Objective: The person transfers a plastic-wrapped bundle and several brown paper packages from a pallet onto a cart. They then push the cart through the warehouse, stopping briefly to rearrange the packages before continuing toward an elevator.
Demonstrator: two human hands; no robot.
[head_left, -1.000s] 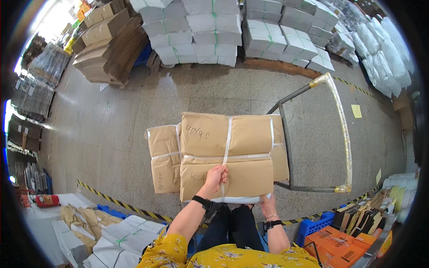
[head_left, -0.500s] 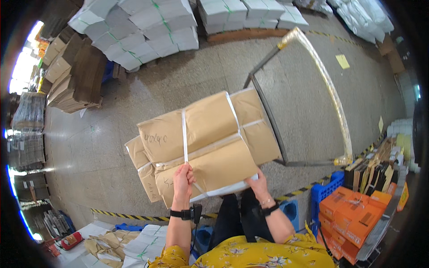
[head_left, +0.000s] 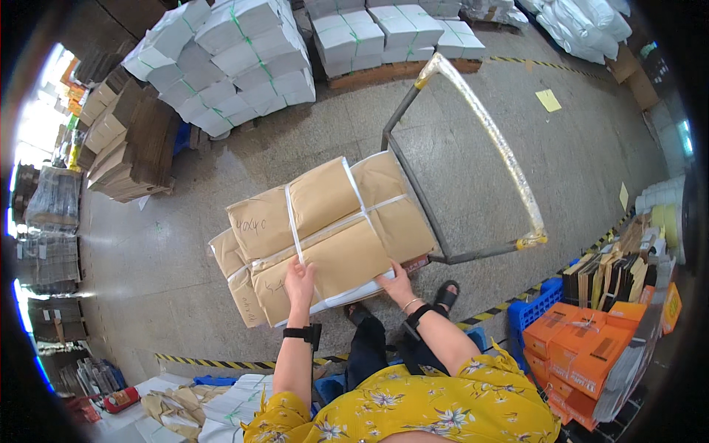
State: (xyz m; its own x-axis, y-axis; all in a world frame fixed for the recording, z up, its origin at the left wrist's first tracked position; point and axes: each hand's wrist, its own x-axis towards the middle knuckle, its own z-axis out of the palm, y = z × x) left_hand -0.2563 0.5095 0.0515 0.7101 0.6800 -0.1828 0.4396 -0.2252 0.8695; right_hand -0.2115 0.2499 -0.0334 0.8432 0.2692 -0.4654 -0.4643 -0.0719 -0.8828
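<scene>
A large bundle wrapped in brown paper and tied with white straps lies on top of other brown bundles on a hand cart. My left hand grips the white strap on the bundle's near face. My right hand holds the bundle's lower right corner from below. The cart's metal handle frame, wrapped in clear plastic, rises beyond and to the right of the bundles. My feet in sandals show under the load.
Stacks of white strapped bundles sit on pallets at the back. Flattened brown cardboard is piled at the left. Orange boxes and a blue crate stand at the right. Yellow-black tape marks the floor.
The view has tilted and turned, so the bundles now sit slanted in the picture. My left hand stays on the strap; my right hand has come further into view at the lower corner.
</scene>
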